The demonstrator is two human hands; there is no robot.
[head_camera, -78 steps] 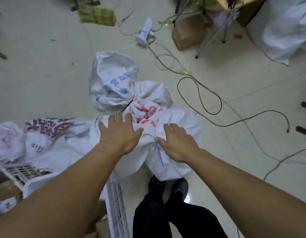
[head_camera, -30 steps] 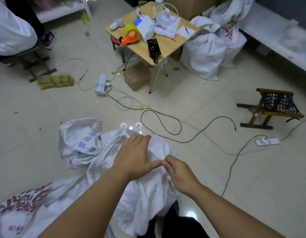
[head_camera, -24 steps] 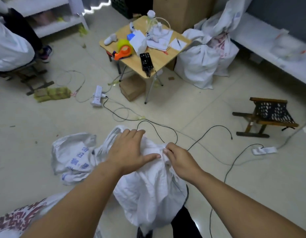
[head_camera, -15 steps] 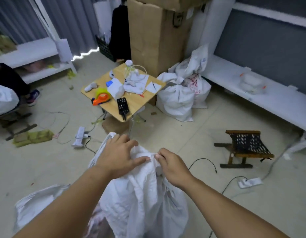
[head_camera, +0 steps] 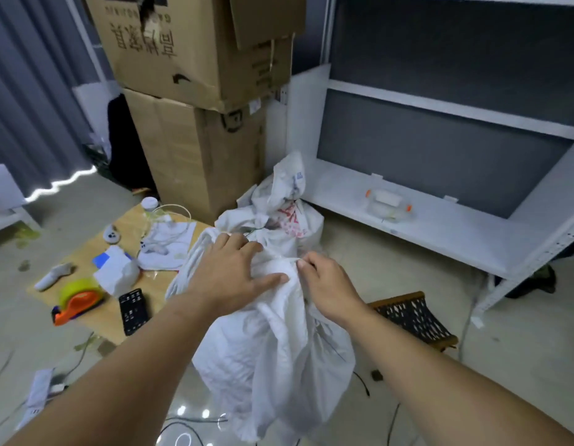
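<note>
Now you hold the sack (head_camera: 273, 349) up by its gathered neck, hanging before you, seemingly off the floor. Your left hand (head_camera: 229, 275) curls over the bunched cloth while your right hand (head_camera: 327, 284) pinches the fold beside it, probably so nothing spills.

The sack (head_camera: 273, 349) is a white woven plastic bag, crumpled and creased all over. Its top is bunched into thick folds in the near middle of the scene. The left hand (head_camera: 229, 273) lies over this gathered cloth with its fingers curved round the far side, and the right hand (head_camera: 327, 289) pinches a fold just beside it. Below them the body hangs down, bulging low. Whether its bottom touches the floor cannot be told.
</note>
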